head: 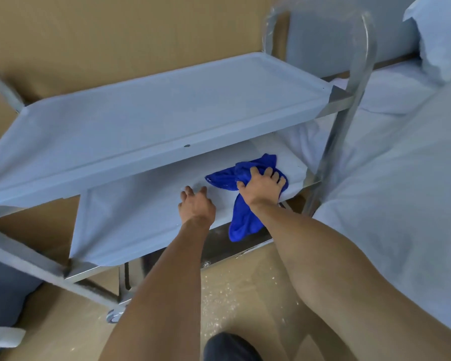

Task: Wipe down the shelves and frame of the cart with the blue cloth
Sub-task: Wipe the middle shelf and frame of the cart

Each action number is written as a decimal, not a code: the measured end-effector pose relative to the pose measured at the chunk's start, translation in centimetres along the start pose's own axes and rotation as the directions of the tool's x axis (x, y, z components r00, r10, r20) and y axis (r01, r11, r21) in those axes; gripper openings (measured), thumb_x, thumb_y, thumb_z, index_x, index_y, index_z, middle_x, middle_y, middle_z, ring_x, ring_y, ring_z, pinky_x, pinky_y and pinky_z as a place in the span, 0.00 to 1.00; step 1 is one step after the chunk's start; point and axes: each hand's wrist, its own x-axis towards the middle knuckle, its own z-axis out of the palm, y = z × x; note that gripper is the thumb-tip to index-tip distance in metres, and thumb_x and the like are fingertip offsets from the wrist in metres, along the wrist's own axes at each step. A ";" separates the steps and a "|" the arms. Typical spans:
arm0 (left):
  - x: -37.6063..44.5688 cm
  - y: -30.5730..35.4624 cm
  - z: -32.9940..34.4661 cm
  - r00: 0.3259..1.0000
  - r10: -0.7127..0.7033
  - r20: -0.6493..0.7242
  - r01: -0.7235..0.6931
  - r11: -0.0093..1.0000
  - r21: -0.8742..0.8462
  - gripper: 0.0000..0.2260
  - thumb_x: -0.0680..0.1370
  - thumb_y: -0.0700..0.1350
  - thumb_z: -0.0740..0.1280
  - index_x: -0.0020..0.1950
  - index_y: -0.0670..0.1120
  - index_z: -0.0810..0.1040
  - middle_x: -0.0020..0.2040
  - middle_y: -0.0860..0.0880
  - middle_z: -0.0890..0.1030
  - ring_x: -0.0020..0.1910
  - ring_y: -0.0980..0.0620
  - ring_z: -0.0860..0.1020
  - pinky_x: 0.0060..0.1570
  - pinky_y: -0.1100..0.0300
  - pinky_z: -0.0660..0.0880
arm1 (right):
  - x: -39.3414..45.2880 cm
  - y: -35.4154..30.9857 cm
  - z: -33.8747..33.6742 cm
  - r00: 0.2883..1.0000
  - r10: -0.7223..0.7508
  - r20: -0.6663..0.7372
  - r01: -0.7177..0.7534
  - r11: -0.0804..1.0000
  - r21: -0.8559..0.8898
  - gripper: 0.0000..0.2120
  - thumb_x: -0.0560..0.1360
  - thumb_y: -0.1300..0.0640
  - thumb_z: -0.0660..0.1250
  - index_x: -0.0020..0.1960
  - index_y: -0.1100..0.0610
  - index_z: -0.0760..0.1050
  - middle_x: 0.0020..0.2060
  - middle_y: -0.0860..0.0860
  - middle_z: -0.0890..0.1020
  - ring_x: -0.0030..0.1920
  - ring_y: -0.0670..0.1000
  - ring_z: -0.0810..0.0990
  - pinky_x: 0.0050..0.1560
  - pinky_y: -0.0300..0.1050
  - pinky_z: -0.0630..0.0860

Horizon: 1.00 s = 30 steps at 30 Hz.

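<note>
A metal cart stands in front of me with a pale top shelf [151, 110] and a lower shelf [130, 217] beneath it. Its steel frame [333, 142] rises on the right into a plastic-wrapped handle loop. My right hand [261, 186] presses the bunched blue cloth [245, 220] onto the right end of the lower shelf, and part of the cloth hangs over the front edge. My left hand [197, 204] rests on the lower shelf just left of the cloth, fingers spread and holding nothing.
A bed with white sheets [401, 178] lies close on the right, with a pillow [440, 35] at the top. A tan wall is behind the cart. A caster wheel [113, 315] sits on the tan floor. A dark bin [3, 290] stands at the lower left.
</note>
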 end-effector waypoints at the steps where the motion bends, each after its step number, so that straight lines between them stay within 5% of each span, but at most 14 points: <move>1: 0.3 1.0 0.2 1.000 0.015 0.008 -0.015 1.000 0.011 0.21 0.81 0.46 0.56 0.75 0.49 0.65 0.74 0.40 0.61 0.73 0.41 0.60 0.68 0.45 0.67 | 0.4 0.4 -0.1 1.000 -0.011 0.010 0.011 1.000 -0.004 0.28 0.75 0.34 0.59 0.69 0.50 0.68 0.65 0.63 0.73 0.64 0.65 0.71 0.67 0.62 0.63; 9: 1.0 2.8 0.0 0.990 0.117 -0.083 -0.109 0.989 0.095 0.17 0.80 0.43 0.56 0.68 0.46 0.74 0.61 0.41 0.75 0.61 0.42 0.73 0.60 0.49 0.71 | 6.2 9.6 -1.0 0.983 0.180 -0.048 -0.180 0.984 -0.007 0.28 0.77 0.39 0.59 0.72 0.52 0.65 0.68 0.65 0.70 0.70 0.65 0.65 0.69 0.60 0.62; 15: -1.0 -4.4 -0.9 0.993 -0.102 -0.053 0.108 0.985 0.135 0.19 0.77 0.38 0.57 0.63 0.50 0.79 0.59 0.45 0.78 0.61 0.45 0.74 0.68 0.48 0.63 | 5.6 6.9 -1.4 0.964 0.262 0.044 -0.262 0.965 -0.006 0.31 0.77 0.39 0.54 0.76 0.51 0.59 0.68 0.68 0.68 0.68 0.68 0.66 0.70 0.63 0.60; 21: -1.2 -6.9 -3.8 0.969 -0.133 0.209 0.154 0.984 -0.087 0.22 0.79 0.41 0.54 0.73 0.50 0.68 0.71 0.45 0.70 0.70 0.44 0.68 0.71 0.50 0.61 | -4.6 -8.5 -0.9 0.974 -0.144 0.175 0.109 0.974 0.197 0.29 0.77 0.47 0.56 0.77 0.45 0.57 0.64 0.65 0.71 0.63 0.66 0.70 0.66 0.58 0.63; 25: -4.5 -10.7 -3.0 0.974 -0.225 0.040 0.227 0.973 -0.040 0.20 0.79 0.43 0.58 0.70 0.42 0.64 0.67 0.42 0.69 0.68 0.42 0.67 0.65 0.48 0.64 | -10.8 -13.5 -0.6 0.902 -0.381 0.205 0.329 0.912 0.247 0.33 0.78 0.51 0.62 0.79 0.42 0.53 0.66 0.63 0.69 0.65 0.65 0.70 0.68 0.57 0.65; 30: -5.7 -15.6 -5.1 0.923 -0.379 -0.070 0.380 0.925 0.000 0.17 0.77 0.40 0.60 0.66 0.43 0.71 0.65 0.41 0.70 0.67 0.42 0.68 0.63 0.50 0.67 | -10.3 -12.3 -1.9 0.899 -0.402 0.176 0.374 0.912 0.170 0.28 0.77 0.45 0.62 0.76 0.44 0.59 0.61 0.57 0.76 0.61 0.60 0.76 0.61 0.51 0.69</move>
